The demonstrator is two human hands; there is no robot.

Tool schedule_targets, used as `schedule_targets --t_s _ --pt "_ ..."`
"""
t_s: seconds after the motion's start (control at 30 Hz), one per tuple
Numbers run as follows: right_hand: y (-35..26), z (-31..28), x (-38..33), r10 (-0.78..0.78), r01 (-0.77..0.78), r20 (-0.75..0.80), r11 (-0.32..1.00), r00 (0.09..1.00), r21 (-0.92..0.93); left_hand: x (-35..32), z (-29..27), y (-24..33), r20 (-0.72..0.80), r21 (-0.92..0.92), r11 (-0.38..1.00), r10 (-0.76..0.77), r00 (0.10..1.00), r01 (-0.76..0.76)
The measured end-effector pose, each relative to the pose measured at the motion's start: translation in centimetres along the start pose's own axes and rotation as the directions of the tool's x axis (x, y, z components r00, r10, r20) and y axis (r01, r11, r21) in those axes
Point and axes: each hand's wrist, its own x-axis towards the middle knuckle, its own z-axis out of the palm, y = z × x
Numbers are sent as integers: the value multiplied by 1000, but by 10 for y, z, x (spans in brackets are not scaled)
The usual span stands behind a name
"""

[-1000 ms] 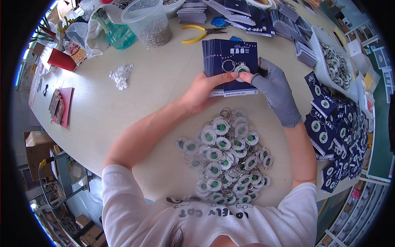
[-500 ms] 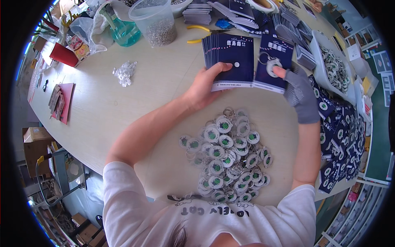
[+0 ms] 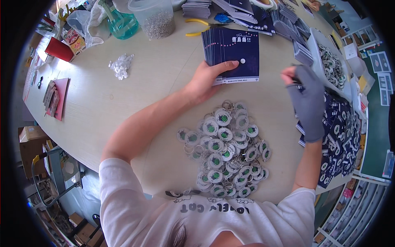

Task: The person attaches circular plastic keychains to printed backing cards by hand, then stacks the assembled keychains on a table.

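Note:
My left hand (image 3: 207,80) grips a fanned stack of dark blue printed cards (image 3: 247,47), thumb pressed on the front card beside a small white round spot. To the right, my right hand (image 3: 306,101) wears a grey fingerless glove. Its fingers are curled together, and whatever lies in them is hidden by the glove. Beside it spreads a heap of blue cards with round keyrings attached (image 3: 339,136); card edges poke out by the gloved wrist. Closer to me, between my arms, lies a pile of loose round white-and-green keyrings (image 3: 226,148).
A white bin of metal rings and discs (image 3: 331,66) stands at the far right. Stacks of cards (image 3: 288,26), yellow-handled pliers (image 3: 199,26) and a clear tub of small metal parts (image 3: 156,24) line the back. Clear plastic bits (image 3: 121,66) lie at left.
My right hand has moved down and to the right, toward the card heap. The card with a keyring that it held no longer shows in its fingers. My left hand still grips its stack.

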Motion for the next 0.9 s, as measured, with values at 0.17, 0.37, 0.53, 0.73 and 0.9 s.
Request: schedule_targets --t_s 0.17,0.37,0.53,0.73,0.9 --pt "-18 42 30 -201 202 -15 979 979 15 4 0 -6 28 43 999 5 1000 -6" --pt "-7 61 35 -273 274 33 959 962 -75 3 -1 -7 -6 151 988 24 1000 -23" --pt "2 60 36 -397 407 92 898 913 -166 0 3 -5 5 160 987 14 1000 -15" --pt "8 30 27 -75 26 200 970 977 240 12 0 3 -138 -41 998 49 989 -55" --pt "-12 10 17 -55 9 635 997 770 75 9 0 4 -210 -17 990 133 969 -140"
